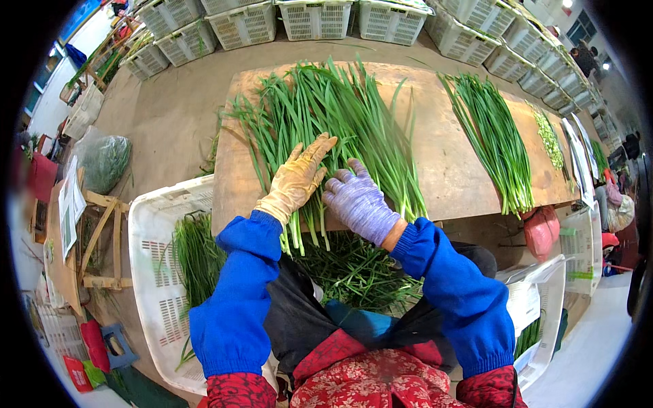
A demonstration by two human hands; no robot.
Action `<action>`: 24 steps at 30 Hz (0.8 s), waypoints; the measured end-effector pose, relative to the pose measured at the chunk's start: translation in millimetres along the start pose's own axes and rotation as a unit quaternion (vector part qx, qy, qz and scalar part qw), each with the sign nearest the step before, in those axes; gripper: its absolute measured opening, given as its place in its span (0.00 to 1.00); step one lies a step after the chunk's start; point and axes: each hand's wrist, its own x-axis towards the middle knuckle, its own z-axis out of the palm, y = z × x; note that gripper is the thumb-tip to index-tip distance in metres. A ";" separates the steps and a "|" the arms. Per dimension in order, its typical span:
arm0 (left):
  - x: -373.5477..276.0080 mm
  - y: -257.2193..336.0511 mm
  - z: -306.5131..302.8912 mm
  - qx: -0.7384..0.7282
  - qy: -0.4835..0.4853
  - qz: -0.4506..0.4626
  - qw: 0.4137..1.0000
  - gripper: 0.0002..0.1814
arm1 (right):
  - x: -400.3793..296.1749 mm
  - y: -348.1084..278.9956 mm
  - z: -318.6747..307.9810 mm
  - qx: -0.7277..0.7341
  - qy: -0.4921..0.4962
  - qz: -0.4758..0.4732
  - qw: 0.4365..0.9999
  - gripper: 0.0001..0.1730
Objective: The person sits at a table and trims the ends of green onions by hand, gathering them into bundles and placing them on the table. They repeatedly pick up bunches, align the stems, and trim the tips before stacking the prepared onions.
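Note:
A loose spread of green garlic chives (326,102) covers the left part of the wooden tabletop (438,168), its pale stem ends at the near edge. My left hand (298,181), in a yellowish rubber glove, lies flat on these leaves with the fingers stretched out. Beside it, my right hand (359,201) wears a purple knit glove. Its fingers are bent down onto the chives; whether stalks are pinched under them is hidden. Stems fan out to the right of that hand. Farther right lies a neater bunch of chives (492,137), stems towards me.
A white plastic crate (168,285) with chives stands at my left, another crate (548,311) at my right. Loose leaves (362,275) are heaped below the table edge. A pink bag (542,232) hangs at the right. Stacked crates (316,20) line the far side.

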 end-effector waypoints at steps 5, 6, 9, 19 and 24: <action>-4.8 1.0 -3.5 0.007 -0.014 -0.012 1.000 0.35 | -1.8 -12.0 -27.4 0.002 -0.115 0.008 0.993 0.10; -2.2 1.0 -1.8 0.011 -0.015 -0.009 1.000 0.35 | -9.0 -12.7 -25.5 0.005 -0.067 0.001 0.998 0.09; -1.8 0.0 0.9 0.006 -0.007 0.007 1.000 0.35 | -29.8 -28.1 -25.4 0.016 -0.031 0.022 0.999 0.08; 4.5 -1.1 -2.0 -0.051 0.004 0.002 0.999 0.33 | -212.9 -73.5 5.6 0.301 -0.409 0.060 0.860 0.23; 13.2 32.5 -12.7 -0.023 0.031 0.031 0.999 0.35 | -184.8 -32.0 -29.3 0.301 -0.324 0.184 0.878 0.23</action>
